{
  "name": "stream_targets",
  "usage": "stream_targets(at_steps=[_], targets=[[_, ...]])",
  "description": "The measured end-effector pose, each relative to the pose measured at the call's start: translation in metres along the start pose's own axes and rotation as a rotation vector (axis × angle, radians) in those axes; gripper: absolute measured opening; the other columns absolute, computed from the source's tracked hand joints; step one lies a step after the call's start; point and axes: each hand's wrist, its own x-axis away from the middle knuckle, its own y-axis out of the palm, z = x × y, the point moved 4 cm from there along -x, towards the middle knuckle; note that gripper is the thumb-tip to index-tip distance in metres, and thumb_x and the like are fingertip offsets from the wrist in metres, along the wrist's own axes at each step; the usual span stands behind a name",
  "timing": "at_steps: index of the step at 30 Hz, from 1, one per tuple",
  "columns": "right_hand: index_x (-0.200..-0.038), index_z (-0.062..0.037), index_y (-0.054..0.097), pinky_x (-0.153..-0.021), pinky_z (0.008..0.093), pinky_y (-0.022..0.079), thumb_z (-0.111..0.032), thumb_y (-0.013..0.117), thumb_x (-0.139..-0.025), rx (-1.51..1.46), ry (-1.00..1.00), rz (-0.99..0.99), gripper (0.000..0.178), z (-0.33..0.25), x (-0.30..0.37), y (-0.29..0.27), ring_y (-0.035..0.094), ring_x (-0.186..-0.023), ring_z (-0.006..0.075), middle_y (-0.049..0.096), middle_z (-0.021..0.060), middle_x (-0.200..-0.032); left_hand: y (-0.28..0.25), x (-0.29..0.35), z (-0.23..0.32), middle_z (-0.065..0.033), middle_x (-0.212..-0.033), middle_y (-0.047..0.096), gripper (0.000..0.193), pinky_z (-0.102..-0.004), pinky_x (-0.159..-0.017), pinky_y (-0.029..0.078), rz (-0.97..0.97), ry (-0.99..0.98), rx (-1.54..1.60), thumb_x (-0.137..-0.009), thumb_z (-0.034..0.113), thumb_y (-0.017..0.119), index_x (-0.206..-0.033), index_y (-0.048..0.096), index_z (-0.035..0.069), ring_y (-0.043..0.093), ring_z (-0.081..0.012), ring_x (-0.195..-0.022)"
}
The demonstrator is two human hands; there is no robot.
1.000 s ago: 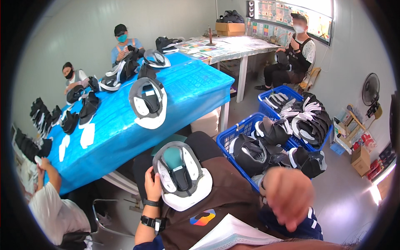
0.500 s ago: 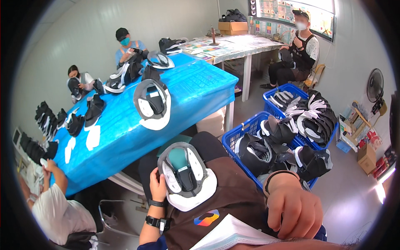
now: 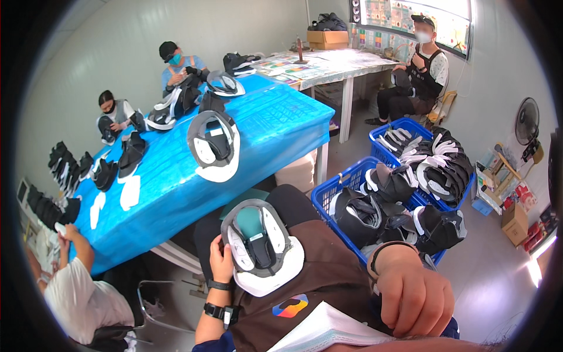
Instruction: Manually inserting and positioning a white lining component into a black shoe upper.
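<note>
- The left hand (image 3: 221, 265) grips the left rim of a helmet liner (image 3: 261, 246), a grey and white padded shell with a teal centre, which rests on the person's lap against the brown apron (image 3: 319, 281).
- The right hand (image 3: 416, 299) hangs curled into a loose fist, holding nothing, just beside the near corner of the nearer blue crate (image 3: 328, 196).
- Judged step: one liner in hand, the free hand by the crate; a next pick would call for opening those fingers over a black pad.
- Count: two blue crates; one similar liner (image 3: 214, 144) lying mid-way along the blue table (image 3: 275, 126); four other people seated.
</note>
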Motion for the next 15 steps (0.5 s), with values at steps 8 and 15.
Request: stream_targets(at_steps=[8, 15], targets=[[-0.075, -0.0032, 0.058, -0.061, 0.0275, 0.046, -0.005, 0.062, -0.075, 0.024, -0.054, 0.135, 0.004, -0.004, 0.009, -0.005, 0.054, -0.068, 0.0188, 0.057, 0.0084, -0.072, 0.004, -0.002, -0.004, -0.0127, -0.102, 0.056, 0.030, -0.0291, -0.079, 0.044, 0.002, 0.002, 0.031, -0.085, 0.008, 0.049, -0.113, 0.047, -0.001, 0.057, -0.0197, -0.091], [-0.077, -0.0103, 0.045, -0.053, 0.0261, 0.034, -0.011, 0.058, -0.081, 0.333, 0.060, 0.754, 0.013, -0.003, 0.048, -0.025, 0.045, -0.058, 0.0131, 0.050, 0.0010, -0.061, 0.001, 0.000, 0.003, -0.0107, -0.102, 0.055, 0.031, -0.0273, -0.082, 0.042, -0.016, -0.016, -0.011, -0.086, 0.007, 0.046, -0.116, 0.044, -0.001, 0.054, -0.0167, -0.093]])
